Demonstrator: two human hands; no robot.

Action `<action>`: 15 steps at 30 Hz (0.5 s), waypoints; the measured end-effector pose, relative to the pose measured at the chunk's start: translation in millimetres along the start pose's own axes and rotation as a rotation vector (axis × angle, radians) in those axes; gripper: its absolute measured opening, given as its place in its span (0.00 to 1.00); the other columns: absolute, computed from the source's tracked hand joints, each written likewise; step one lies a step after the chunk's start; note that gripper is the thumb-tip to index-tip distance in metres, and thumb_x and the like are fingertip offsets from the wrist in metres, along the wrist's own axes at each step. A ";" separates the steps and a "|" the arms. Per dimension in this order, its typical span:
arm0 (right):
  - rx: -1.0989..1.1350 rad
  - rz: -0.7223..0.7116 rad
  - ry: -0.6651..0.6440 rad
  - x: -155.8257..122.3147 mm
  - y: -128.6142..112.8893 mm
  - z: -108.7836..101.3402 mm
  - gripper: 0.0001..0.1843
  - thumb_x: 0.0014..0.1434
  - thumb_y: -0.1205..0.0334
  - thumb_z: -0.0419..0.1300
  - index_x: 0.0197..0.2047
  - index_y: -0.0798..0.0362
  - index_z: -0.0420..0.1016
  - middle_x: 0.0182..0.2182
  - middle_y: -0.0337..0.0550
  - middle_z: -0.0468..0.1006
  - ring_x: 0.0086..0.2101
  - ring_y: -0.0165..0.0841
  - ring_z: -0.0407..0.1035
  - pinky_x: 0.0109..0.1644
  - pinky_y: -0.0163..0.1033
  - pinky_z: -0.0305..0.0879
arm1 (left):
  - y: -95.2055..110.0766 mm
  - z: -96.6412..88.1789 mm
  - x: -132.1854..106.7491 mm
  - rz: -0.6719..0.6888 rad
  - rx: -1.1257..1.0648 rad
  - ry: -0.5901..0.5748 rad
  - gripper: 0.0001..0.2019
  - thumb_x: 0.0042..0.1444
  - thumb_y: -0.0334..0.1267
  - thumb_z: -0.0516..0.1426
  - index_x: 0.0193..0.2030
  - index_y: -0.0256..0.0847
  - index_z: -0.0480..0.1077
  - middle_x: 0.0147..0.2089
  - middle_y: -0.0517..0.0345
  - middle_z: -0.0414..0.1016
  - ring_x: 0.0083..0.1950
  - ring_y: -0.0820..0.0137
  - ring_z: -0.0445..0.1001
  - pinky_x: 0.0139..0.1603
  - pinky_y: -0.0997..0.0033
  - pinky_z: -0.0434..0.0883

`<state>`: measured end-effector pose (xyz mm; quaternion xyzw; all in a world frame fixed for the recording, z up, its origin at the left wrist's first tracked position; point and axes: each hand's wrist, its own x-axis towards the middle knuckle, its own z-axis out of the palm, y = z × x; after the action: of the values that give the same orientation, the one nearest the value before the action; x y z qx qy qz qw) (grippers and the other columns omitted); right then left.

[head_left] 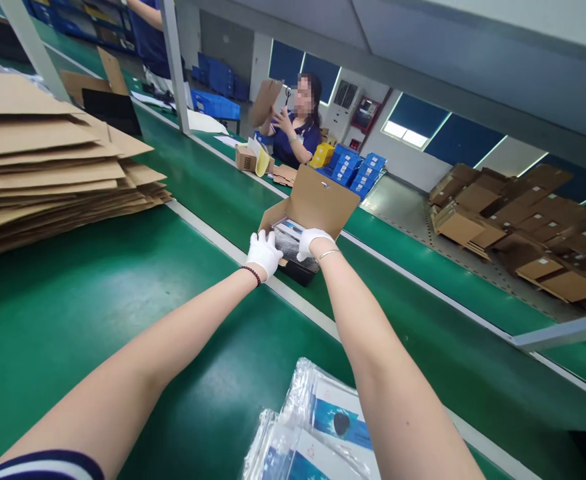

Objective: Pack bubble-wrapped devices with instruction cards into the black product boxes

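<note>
Seems best to steady the open box [297, 273] with the left hand [264, 254], fingers loosely spread at its left side, and press only lightly with the right hand [313, 243], half-curled over the clear wrapping [289, 251]; cannot make out any firm hold in either. On the green belt [207, 193] just beyond the white rail [303, 305], with lid [323, 199] raised: black outside, brown inside, blue-and-white print [289, 228] within.

Left hand [264, 255] and right hand [313, 242], both in white gloves [264, 255].
Dark reddish beads [252, 271] on the left, a slim silver bangle [329, 252] on the right; at eight o'clock in the view, a navy sleeve edge [47, 457] with a pale stripe [43, 467].
</note>
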<state>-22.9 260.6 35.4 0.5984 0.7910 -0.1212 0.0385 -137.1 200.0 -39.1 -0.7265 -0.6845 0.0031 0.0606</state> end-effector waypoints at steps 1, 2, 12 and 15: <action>0.016 0.012 -0.014 0.7 -0.1 5.5 0.20 0.45 0.61 0.70 0.41 0.64 0.80 0.43 0.59 0.80 0.49 0.45 0.73 0.56 0.45 0.65 | 3.6 -0.3 -3.8 0.009 0.001 0.005 0.14 0.57 0.35 0.55 0.47 0.44 0.79 0.69 0.44 0.57 0.68 0.40 0.49 0.62 0.40 0.49; 0.036 0.021 -0.026 0.9 1.0 11.9 0.19 0.48 0.59 0.68 0.40 0.66 0.80 0.43 0.58 0.80 0.49 0.44 0.73 0.56 0.44 0.65 | 6.8 -0.7 -6.7 0.025 -0.017 0.003 0.14 0.57 0.35 0.55 0.46 0.43 0.79 0.69 0.42 0.57 0.68 0.39 0.49 0.61 0.40 0.51; 0.093 0.052 -0.002 -38.4 32.5 30.1 0.20 0.62 0.52 0.60 0.52 0.58 0.73 0.51 0.52 0.75 0.51 0.40 0.71 0.56 0.53 0.66 | 26.6 -23.4 -11.3 0.327 -0.170 0.012 0.21 0.53 0.28 0.53 0.54 0.38 0.74 0.52 0.41 0.76 0.56 0.53 0.70 0.63 0.52 0.58; 0.081 0.061 0.061 -64.2 26.6 9.1 0.22 0.64 0.52 0.58 0.52 0.62 0.73 0.50 0.55 0.76 0.50 0.40 0.71 0.57 0.49 0.64 | 39.4 -33.8 -16.3 0.307 -0.169 -0.021 0.21 0.54 0.29 0.54 0.55 0.39 0.75 0.56 0.40 0.73 0.61 0.51 0.67 0.61 0.57 0.61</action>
<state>19.9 205.0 36.0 0.6269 0.7675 -0.1336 -0.0061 -96.1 178.7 -10.5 -0.8248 -0.5641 -0.0379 -0.0091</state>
